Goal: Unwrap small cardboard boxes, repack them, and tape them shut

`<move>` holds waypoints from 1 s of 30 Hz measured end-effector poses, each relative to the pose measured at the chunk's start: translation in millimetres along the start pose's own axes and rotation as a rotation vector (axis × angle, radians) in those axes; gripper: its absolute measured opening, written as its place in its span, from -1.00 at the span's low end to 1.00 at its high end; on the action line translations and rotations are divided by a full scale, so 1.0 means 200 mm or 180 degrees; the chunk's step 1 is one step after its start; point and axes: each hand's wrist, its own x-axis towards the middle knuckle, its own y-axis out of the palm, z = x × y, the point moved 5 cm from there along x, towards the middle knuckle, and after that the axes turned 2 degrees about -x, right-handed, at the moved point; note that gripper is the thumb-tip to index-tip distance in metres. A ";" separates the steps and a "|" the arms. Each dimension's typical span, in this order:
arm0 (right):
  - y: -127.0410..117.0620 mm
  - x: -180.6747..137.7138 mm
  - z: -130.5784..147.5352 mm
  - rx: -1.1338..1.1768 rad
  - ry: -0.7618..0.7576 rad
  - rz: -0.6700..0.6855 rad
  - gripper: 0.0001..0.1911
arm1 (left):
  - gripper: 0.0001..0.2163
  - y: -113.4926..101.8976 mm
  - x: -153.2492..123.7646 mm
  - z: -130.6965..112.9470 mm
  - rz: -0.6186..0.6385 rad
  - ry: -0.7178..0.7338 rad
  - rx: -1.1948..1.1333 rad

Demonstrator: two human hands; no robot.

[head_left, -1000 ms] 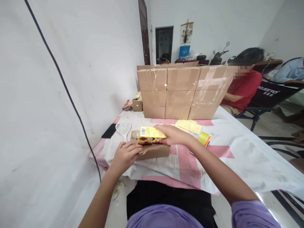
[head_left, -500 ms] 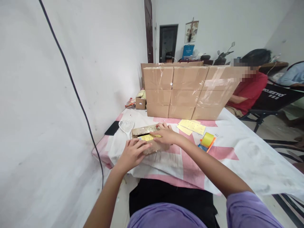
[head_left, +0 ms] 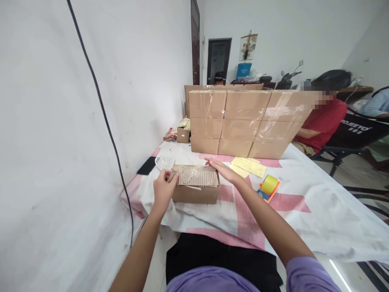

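Cardboard box, one small brown carton, sat on the near left part of the table, directly in front of the person. Its front wall was plain, and its top was ribbed corrugated card with a loose strip of clear tape across it.

Both of the person's hands were on it. The left hand was closed on the box's left end, with its fingers curled over the top corner. The right hand lay open and flat, fingers straight, along the far right edge of the top.

Just right of the box, one yellow tape roll rested on an orange and blue holder. Beyond it, two yellow sheets overlapped on the cloth. Left of the box's far edge lay one white mesh paddle, with one black phone beside it near the wall.

Farther back stood a stack of taped cartons. Nine faced the camera, in three rows of three, and the edge of at least one more showed behind them. At the stack's left foot was one small open box holding yellow packs, with a red wrapper next to it. Behind the stack on the right, one person in a red shirt sat by a black chair.
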 end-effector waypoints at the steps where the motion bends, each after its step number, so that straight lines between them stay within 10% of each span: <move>1: 0.02 -0.03 -0.01 0.0303 -0.0054 -0.0059 -0.43 | -0.80 0.01 0.03 0.00 -0.0078 0.0046 0.0205; 6: 0.10 -0.08 -0.10 0.0673 -0.0025 -0.0757 -0.18 | -0.76 0.01 0.04 -0.07 -0.0485 0.0776 0.0630; 11: 0.11 -0.12 -0.08 0.0630 0.0011 -0.1571 -0.35 | -0.65 0.15 -0.16 -0.24 0.1045 0.2644 0.0559; 15: -0.06 -0.49 -0.11 -0.0180 0.0287 -0.3323 -0.50 | -0.62 0.23 -0.19 -0.22 0.1223 0.2634 0.0590; 19: -0.18 -0.93 -0.42 -0.0101 0.1490 -0.4746 -0.32 | -0.65 0.31 -0.16 -0.20 0.1297 0.2602 0.0487; 24: -0.23 -0.94 -0.75 0.1306 0.1284 -0.3634 -0.45 | -0.68 0.40 -0.15 -0.28 0.1252 0.2620 0.0279; 30: -0.09 -0.89 -0.54 0.1235 0.0802 -0.3025 -0.65 | -0.75 0.45 -0.42 -0.46 0.0808 0.2037 -0.0335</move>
